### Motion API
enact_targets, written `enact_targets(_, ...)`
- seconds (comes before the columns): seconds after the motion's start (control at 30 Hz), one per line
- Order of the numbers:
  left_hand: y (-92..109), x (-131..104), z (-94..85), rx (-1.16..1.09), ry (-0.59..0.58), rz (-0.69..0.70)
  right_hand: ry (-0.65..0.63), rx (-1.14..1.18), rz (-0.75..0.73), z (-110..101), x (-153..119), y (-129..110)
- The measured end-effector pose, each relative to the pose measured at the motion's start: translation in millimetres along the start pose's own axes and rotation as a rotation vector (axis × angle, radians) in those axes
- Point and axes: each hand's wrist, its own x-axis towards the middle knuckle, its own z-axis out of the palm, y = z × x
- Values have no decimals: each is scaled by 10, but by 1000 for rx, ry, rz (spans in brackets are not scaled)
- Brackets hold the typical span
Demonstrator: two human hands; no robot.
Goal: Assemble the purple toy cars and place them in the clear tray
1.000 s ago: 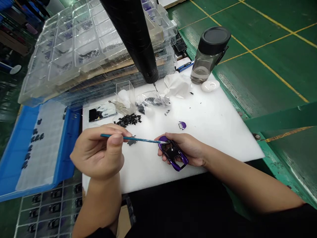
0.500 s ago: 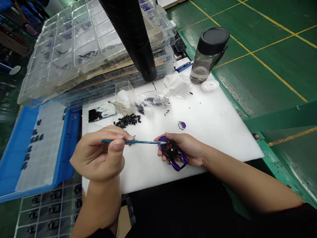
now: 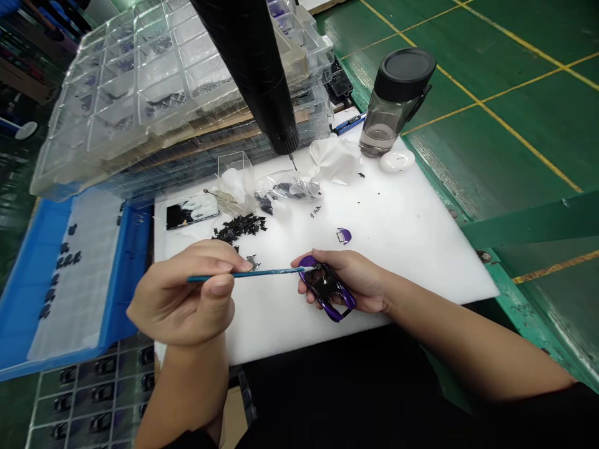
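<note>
My left hand (image 3: 187, 293) pinches a thin blue paintbrush (image 3: 262, 273) between thumb and forefinger. Its whitish tip reaches the front end of a purple model car body (image 3: 327, 287); whether the tip touches it I cannot tell. That car body lies in my right hand (image 3: 360, 277), with the fingers curled round its underside and its dark inside facing up. A small purple part (image 3: 344, 236) with a window-like opening rests on the white board beyond my right hand. Just past my left fingertips lies a small grey-black piece (image 3: 253, 262).
A heap of small black parts (image 3: 241, 227) and a clear bag (image 3: 287, 187) lie on the white foam board (image 3: 421, 249). A black electric screwdriver (image 3: 255, 75) hangs overhead. Stacked clear trays (image 3: 116, 93), a blue bin (image 3: 116, 299) and a lidded bottle (image 3: 395, 103) stand around the board.
My left hand has shifted slightly to the left and the brush handle tilts a little lower at its rear end. The car body and right hand stay nearly in place.
</note>
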Motion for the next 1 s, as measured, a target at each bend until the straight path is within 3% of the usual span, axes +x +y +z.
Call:
enact_targets(0.13,-11,3,-17,-22,-56,53,-7,-5,-3,-9,3,4)
enact_targets(0.2,-12,2,-23,-40,-46,84,-9,-7,-3,-9,3,3)
enact_targets(0.37,8,-18,-33,-5,-15,4,-4,-3,0,0,0,-2)
enact_targets(0.57,-34,13,-39,-27,-68,64,-5,3,1,-9,8,2)
enact_targets(0.7,-33,72,-95,-17,-22,84,-7,11,5,-14,11,3)
enact_targets(0.9,-10,66,-115,50,83,-114,-2,5,10,-10,10,-3)
enact_targets(1.0,-54,46,-91,3,40,-76,-9,2,11,-14,14,0)
